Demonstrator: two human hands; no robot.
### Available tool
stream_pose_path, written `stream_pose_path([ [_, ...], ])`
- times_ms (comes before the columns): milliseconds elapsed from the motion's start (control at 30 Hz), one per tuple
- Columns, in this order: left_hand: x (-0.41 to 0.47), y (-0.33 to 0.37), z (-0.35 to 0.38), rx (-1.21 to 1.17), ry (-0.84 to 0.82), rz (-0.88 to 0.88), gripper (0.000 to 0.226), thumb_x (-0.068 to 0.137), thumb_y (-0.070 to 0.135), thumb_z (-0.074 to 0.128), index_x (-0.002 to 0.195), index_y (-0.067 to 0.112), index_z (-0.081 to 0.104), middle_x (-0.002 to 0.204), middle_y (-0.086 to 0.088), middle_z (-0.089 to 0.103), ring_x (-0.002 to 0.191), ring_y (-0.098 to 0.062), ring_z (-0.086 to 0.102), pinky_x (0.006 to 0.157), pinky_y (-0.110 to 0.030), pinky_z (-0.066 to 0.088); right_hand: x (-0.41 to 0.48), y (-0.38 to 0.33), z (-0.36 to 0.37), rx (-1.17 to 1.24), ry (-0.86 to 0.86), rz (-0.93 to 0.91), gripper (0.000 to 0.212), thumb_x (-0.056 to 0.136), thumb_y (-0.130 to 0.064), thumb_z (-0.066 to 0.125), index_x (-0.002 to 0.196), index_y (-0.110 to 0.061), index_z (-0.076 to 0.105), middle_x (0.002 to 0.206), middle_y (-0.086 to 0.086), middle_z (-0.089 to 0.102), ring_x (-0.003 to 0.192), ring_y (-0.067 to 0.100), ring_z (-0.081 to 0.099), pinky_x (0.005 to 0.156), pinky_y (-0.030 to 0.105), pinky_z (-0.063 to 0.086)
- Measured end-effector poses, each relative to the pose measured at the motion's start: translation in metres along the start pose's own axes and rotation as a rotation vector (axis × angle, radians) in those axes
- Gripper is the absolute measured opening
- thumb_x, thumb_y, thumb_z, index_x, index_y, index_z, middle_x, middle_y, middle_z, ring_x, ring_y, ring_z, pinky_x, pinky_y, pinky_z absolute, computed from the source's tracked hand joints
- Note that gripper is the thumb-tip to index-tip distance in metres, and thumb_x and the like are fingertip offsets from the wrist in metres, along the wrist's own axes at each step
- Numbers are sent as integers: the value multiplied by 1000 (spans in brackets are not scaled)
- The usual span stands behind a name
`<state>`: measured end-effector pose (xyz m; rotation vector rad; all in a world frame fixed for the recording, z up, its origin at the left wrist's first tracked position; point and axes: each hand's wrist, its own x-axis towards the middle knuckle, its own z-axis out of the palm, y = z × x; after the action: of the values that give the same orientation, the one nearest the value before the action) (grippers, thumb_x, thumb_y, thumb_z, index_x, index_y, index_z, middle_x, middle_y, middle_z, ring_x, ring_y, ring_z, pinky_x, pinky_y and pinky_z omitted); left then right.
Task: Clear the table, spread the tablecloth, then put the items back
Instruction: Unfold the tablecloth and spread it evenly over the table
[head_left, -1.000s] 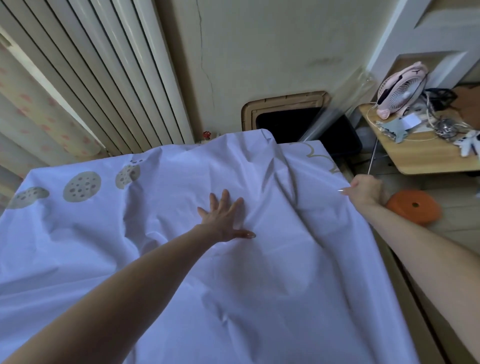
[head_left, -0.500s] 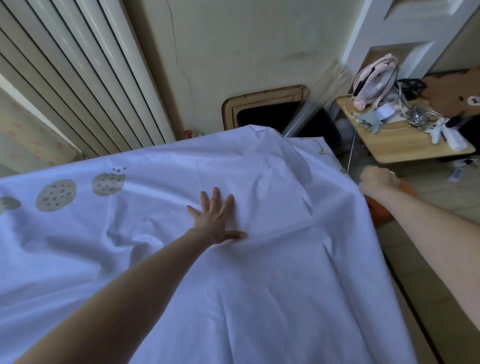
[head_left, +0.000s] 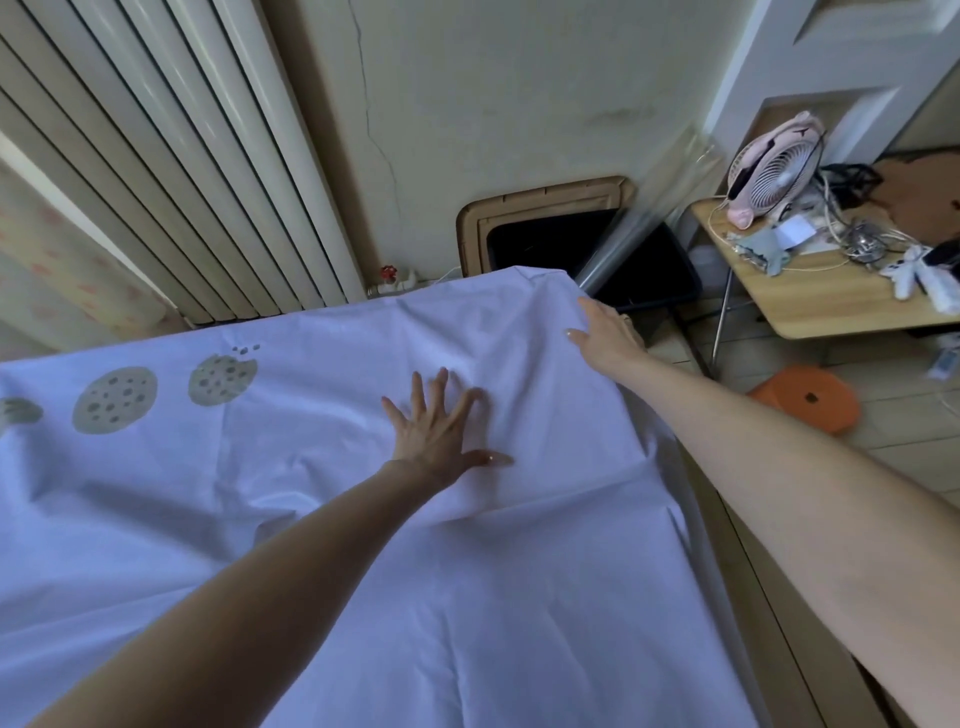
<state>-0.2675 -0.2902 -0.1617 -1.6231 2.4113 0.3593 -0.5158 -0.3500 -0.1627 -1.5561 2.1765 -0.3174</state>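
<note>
A pale lilac tablecloth (head_left: 322, 519) with cookie prints at its left lies spread over the table, still creased in places. My left hand (head_left: 434, 428) presses flat on the cloth near its middle, fingers spread. My right hand (head_left: 605, 338) rests at the cloth's far right corner with fingers straight, its fingertips on the fabric edge. The table itself is hidden under the cloth.
A radiator (head_left: 171, 156) lines the wall behind the table. To the right stands a small wooden side table (head_left: 831, 301) carrying a pink fan (head_left: 774, 171) and cables. An orange stool (head_left: 805, 397) sits on the floor beside the table. A dark opening (head_left: 550, 239) is in the wall.
My right hand left the cloth's right side, where it was curled, and reached forward to the far right corner with fingers straight. The cloth looks smoother. My left hand stayed pressed in place.
</note>
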Motion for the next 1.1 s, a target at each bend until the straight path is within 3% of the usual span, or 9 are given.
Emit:
stream_pose_path([
  [133, 24, -17, -8, -15, -93, -69, 115, 62, 78, 57, 148, 39, -9, 155, -7, -25, 141, -40, -21, 105, -73, 5, 27, 16, -2, 95, 121, 104, 51, 93, -15, 44, 143, -22, 35, 142, 12, 43, 125, 34, 46, 100, 41, 42],
  [233, 36, -24, -9, -67, -182, -97, 122, 59, 76, 63, 147, 40, -13, 154, -6, -27, 141, -40, -23, 104, -74, 8, 37, 26, 5, 134, 118, 188, 50, 89, -14, 45, 138, -24, 41, 133, 12, 51, 114, 36, 53, 90, 49, 51],
  [367, 42, -26, -10, -52, -201, -89, 124, 58, 76, 64, 146, 41, -15, 153, -6, -28, 140, -40, -23, 103, -75, 9, 52, 41, 19, 414, 48, 299, 45, 90, -16, 48, 134, -27, 48, 120, 4, 56, 99, 29, 58, 88, 45, 53],
  [533, 45, -26, -11, -61, -216, -91, 124, 58, 76, 64, 146, 40, -16, 153, -7, -31, 139, -41, -25, 103, -76, 7, 61, 44, 27, 770, 31, 462, 17, 80, -5, 58, 92, -6, 70, 84, 13, 62, 67, 23, 56, 70, 37, 51],
  [600, 45, -26, -11, -65, -207, -91, 124, 58, 76, 64, 146, 41, -15, 153, -7, -30, 140, -41, -25, 103, -76, 7, 62, 40, 26, 717, 106, 497, 10, 77, -7, 60, 81, -4, 69, 81, 12, 63, 74, 25, 61, 71, 35, 53],
  [700, 43, -26, -11, -53, -181, -90, 123, 56, 78, 63, 147, 41, -12, 154, -6, -26, 141, -39, -22, 103, -75, 9, 56, 38, 5, 417, 308, 506, 20, 81, -17, 62, 95, -8, 73, 100, 13, 67, 95, 28, 64, 84, 34, 53],
  [900, 43, -29, -9, -35, -144, -54, 121, 57, 82, 57, 146, 42, -13, 155, -5, -25, 142, -38, -20, 104, -73, 9, 34, 33, -63, 226, 763, 492, 40, 88, -16, 35, 111, -6, 67, 117, 21, 61, 111, 38, 55, 86, 37, 47],
  [1033, 37, -31, -6, -38, -122, -45, 115, 60, 83, 53, 147, 42, -11, 155, -5, -25, 142, -37, -22, 105, -72, 3, 21, 35, -56, 167, 626, 392, 32, 89, -11, 46, 117, -15, 61, 130, 17, 48, 119, 38, 46, 92, 41, 41],
  [1100, 29, -32, -3, -52, -106, -47, 112, 62, 82, 52, 147, 41, -8, 155, -5, -23, 142, -37, -21, 106, -71, 2, 9, 39, -42, 31, 466, 209, 44, 85, -12, 57, 128, -21, 53, 136, 13, 41, 123, 36, 40, 97, 42, 37],
])
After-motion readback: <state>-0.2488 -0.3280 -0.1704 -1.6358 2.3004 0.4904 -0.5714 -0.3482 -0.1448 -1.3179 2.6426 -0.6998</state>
